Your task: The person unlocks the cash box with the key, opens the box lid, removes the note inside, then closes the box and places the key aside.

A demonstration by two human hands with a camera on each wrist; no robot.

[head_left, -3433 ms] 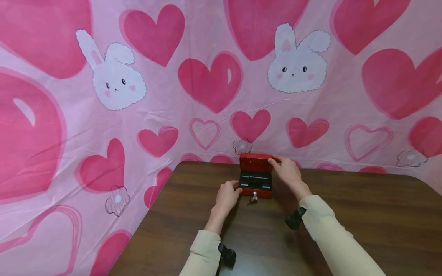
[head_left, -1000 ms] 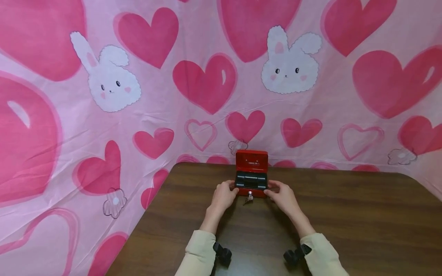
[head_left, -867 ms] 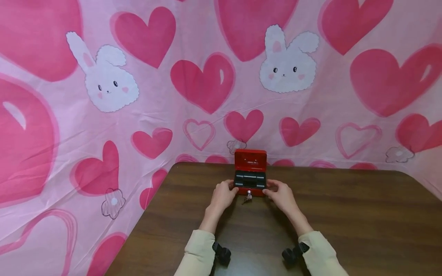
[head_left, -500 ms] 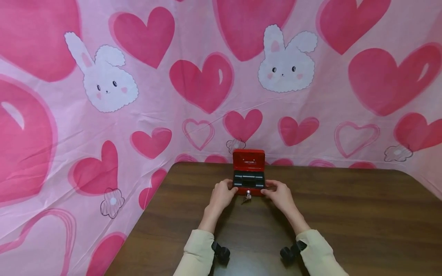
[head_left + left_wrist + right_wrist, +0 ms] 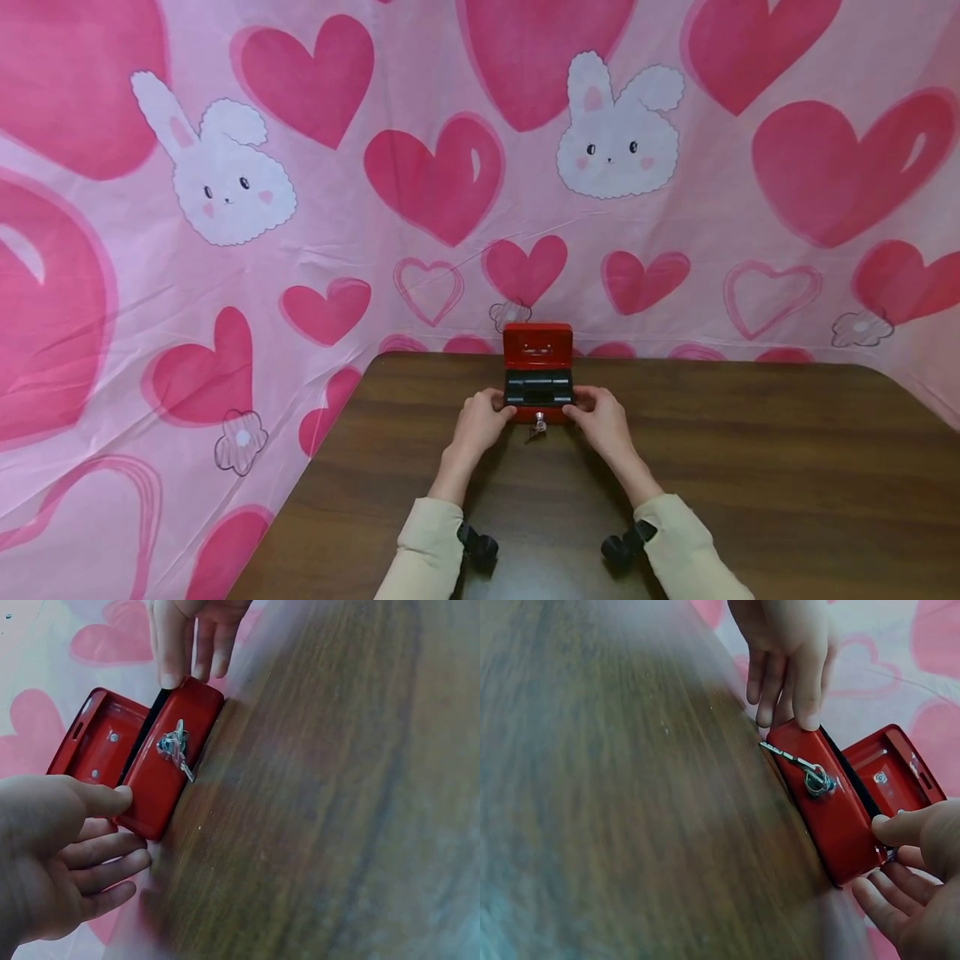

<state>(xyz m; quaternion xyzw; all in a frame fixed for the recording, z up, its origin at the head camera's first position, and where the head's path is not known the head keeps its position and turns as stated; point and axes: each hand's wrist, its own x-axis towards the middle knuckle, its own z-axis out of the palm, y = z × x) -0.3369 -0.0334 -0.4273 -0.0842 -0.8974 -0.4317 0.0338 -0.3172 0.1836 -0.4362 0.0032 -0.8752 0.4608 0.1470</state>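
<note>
A small red cash box (image 5: 555, 414) stands on the table with its lid (image 5: 538, 360) raised at the back. Inside lies a black tray (image 5: 538, 388). From the lock on the front hang keys (image 5: 799, 761) on a ring. My left hand (image 5: 480, 425) grips the box's left end, thumb on the front top edge and fingers along the side. At the opposite end, my right hand (image 5: 604, 425) holds the box the same way, its thumb at the front right corner. In the left wrist view, the red front (image 5: 161, 795) shows between both hands.
The brown wooden table (image 5: 750, 467) extends far to the right and toward me. Close behind the box hangs a pink cloth (image 5: 442, 67) with hearts and rabbits. Black wrist cameras (image 5: 480, 550) sit below each sleeve.
The right hand has come down from the lid's upper right corner to the box's right end. The lid stays raised, and the left hand keeps its place. The view has shifted slightly.
</note>
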